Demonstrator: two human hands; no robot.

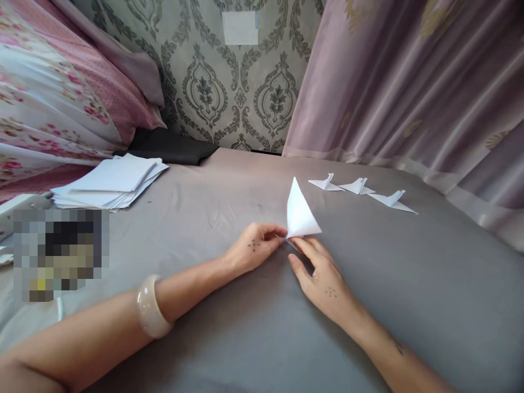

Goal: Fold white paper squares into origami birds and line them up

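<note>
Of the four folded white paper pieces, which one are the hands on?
The upright pointed piece, with the left hand and right hand at its base; the three smaller folded figures sit in a row to its right, untouched.

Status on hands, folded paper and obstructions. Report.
Left hand pinches folded paper at its bottom corner. Right hand open, touching its lower edge. Three paper figures lie beyond, right, clear of both hands.
</note>
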